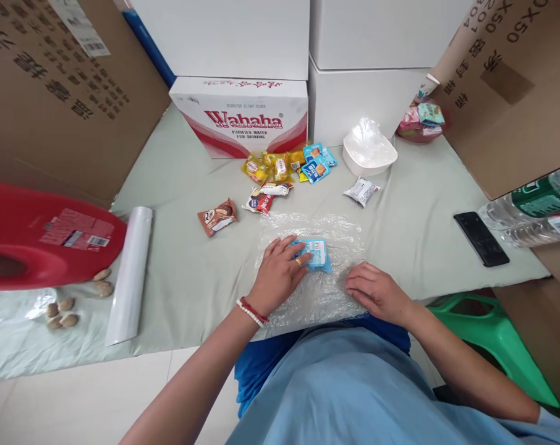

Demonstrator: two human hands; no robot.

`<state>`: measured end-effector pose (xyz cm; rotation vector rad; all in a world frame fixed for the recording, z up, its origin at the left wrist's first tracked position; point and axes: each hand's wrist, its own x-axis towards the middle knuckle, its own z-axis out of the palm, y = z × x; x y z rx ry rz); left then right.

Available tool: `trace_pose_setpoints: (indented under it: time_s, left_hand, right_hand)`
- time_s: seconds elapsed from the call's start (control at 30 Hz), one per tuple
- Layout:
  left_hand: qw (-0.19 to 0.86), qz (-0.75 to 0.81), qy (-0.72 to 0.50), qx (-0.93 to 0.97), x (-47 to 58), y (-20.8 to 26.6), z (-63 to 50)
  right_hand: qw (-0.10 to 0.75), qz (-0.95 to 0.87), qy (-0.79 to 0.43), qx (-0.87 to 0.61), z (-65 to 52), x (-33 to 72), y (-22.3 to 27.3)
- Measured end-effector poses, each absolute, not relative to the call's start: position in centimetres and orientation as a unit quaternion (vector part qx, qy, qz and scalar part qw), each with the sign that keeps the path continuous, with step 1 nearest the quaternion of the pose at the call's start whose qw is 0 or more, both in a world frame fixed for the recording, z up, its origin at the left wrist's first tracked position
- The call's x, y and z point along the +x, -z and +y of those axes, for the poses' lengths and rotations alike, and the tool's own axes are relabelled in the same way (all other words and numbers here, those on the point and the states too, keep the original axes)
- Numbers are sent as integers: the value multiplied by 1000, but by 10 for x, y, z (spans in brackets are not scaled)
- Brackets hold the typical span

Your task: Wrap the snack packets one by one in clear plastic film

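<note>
A blue snack packet (317, 254) lies on a sheet of clear plastic film (321, 296) spread before me at the table's front edge. My left hand (280, 272) rests over the packet's left part, its fingers stretched out and a little apart. To the right, my right hand (375, 290) is at the film's right side with its fingers bent together, gathering the film's edge; the fingertips are partly hidden. Behind the film lie a brown wafer packet (217, 217), a red and white snack packet (260, 201) and a silvery white packet (362, 191).
Yellow snack packets (280, 167) and blue packets (316, 170) lie before a Wahaba-style water carton (247, 120). A white bowl (370, 157) holds clear plastic. Left are a white roll (130, 275) and red jug (52, 235); right, a phone (481, 238) and bottles (539, 201).
</note>
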<state>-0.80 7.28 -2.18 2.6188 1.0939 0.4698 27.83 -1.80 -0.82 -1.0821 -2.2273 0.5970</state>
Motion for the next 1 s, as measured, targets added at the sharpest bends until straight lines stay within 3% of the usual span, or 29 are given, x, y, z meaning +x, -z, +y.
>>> trace_pose_setpoints:
  time_s: [0.5, 1.0]
  left_hand:
    - [168, 348, -163, 908, 0, 34, 73]
    - [138, 402, -197, 884, 3, 30, 60]
  right_hand:
    - [299, -813, -218, -449, -38, 303, 23]
    - [286, -823, -220, -438, -60, 296, 25]
